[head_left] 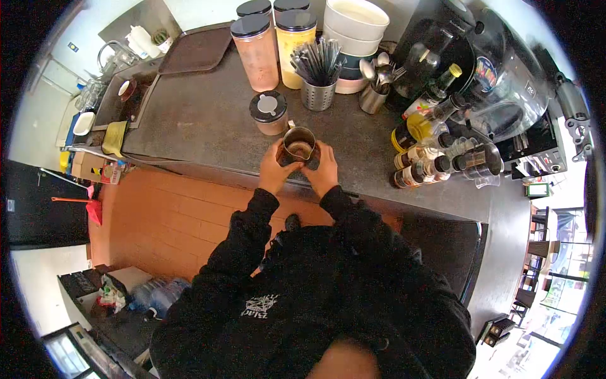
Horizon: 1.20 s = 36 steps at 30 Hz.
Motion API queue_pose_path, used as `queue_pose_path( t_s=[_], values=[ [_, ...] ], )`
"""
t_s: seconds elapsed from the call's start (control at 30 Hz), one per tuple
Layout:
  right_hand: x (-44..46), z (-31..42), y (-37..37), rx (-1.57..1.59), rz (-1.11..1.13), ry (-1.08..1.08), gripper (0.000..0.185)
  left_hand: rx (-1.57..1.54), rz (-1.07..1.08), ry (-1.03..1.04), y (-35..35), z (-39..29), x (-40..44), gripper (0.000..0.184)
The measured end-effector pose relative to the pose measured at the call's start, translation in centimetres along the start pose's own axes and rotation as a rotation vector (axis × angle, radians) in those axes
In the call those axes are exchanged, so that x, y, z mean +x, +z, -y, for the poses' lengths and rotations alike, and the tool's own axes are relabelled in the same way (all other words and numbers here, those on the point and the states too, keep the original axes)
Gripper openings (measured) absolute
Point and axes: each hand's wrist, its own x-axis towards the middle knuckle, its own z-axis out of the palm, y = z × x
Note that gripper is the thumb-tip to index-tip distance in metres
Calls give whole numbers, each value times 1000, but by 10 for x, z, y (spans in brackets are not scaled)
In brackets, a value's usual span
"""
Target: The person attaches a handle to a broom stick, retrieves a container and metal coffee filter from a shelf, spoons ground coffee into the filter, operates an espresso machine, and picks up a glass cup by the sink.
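Daylight blows out the windows [568, 306] at four o'clock; the black sweatshirt [315, 278] toward six sinks into grainy shadow. Glare marks the black jar lids [297, 20] at twelve. Fisheye distortion bows the countertop [189, 114], yet the metal cup [299, 146] near centre looks fairly sharp.

The left hand [272, 169] and right hand [325, 169] cover parts of the outer wall of a metal cup [299, 140]. Behind two front jars [257, 63], most of two rear jars [254, 7] is hidden. Print on the small dark-capped bottles [407, 176] is too tiny to read.
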Motion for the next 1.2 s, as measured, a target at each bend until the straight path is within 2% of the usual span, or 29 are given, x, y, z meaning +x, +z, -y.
queue_pose_path(
  t_s=[0.1, 0.4, 0.47, 0.57, 0.67, 0.7, 0.73, 0.8, 0.83, 0.9, 0.93, 0.97, 1.07, 1.2],
  values=[
    [1, -1, 1, -27, 10, 29, 61, -79, -7, 51, 1, -2, -1, 73],
    [1, -5, -2, -24, 23, -23, 70, 98, -9, 47, -2, -2, -3, 73],
    [-1, -2, -8, -22, 42, 7, 72, -17, -100, 183, -1, -1, -6, 71],
    [-2, 14, -28, -22, 80, 3, 73, 76, -111, 235, -11, 0, -8, 71],
    [0, 34, -54, -28, 73, -75, 70, 192, -219, 368, -24, -46, -15, 63],
    [2, 42, -64, -29, 58, -116, 68, 106, -247, 399, -26, -66, -14, 56],
    [5, 52, -74, -35, 41, -127, 68, 100, -245, 419, -27, -77, -9, 56],
    [11, 76, -96, 49, -11, -236, 58, -56, -262, 593, -28, -96, 3, 50],
    [14, 89, -109, 43, -27, -247, 58, -123, -236, 691, -26, -114, 8, 44],
    [20, 112, -140, 92, -104, -299, 42, -182, -215, 756, -20, -150, 15, 39],
    [22, 120, -155, 83, -120, -310, 42, -233, -196, 801, -16, -170, 17, 34],
    [23, 127, -170, 74, -193, -352, 36, -306, -146, 775, -10, -190, 15, 27],
    [23, 149, -216, 60, -367, -441, 22, -274, -53, 944, 7, -239, 16, 23],
    [20, 170, -272, 23, -523, -578, 16, -425, 54, 1107, 39, -294, 23, 20]
  ],
)
